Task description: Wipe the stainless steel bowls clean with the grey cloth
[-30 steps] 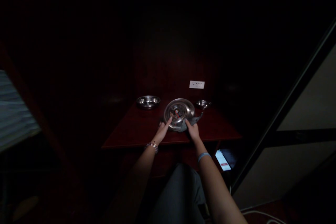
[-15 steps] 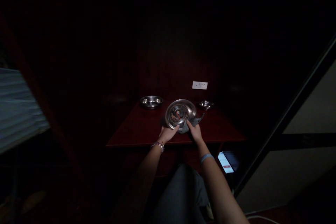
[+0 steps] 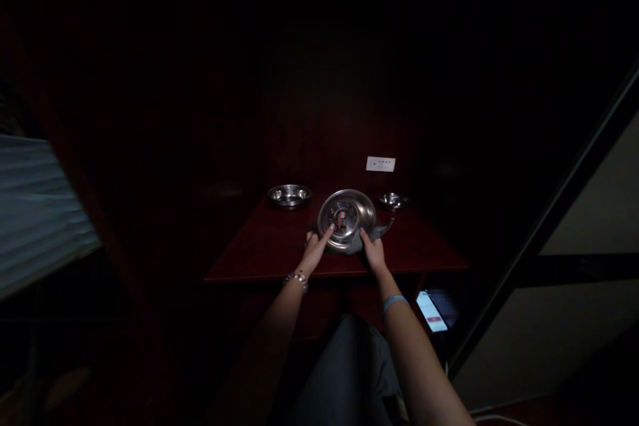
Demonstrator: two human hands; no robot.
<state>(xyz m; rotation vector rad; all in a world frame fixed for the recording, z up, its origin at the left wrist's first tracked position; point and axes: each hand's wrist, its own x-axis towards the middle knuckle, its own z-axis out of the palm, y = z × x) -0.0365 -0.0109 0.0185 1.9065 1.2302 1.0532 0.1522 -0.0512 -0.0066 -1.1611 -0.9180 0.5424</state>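
A shiny metal bowl (image 3: 357,206) with a small coloured label at its centre is tilted toward me above the red table (image 3: 279,259). My left hand (image 3: 315,249) grips its lower left rim, thumb on the inside and fingers partly behind. At the lower right, my right hand (image 3: 372,249) presses a grey cloth (image 3: 382,230) against the rim, thumb in front; its other fingers are mostly hidden. The cloth's loose end sticks out to the right.
One metal bowl (image 3: 289,196) stands at the table's back left, a smaller one (image 3: 393,201) at the back right. A white socket plate (image 3: 381,164) is on the wall. Below the table's right edge is a lit phone (image 3: 432,311).
The held bowl has turned, so its label now sits differently. My left hand has shifted slightly left, its thumb further up over the bowl's inside.
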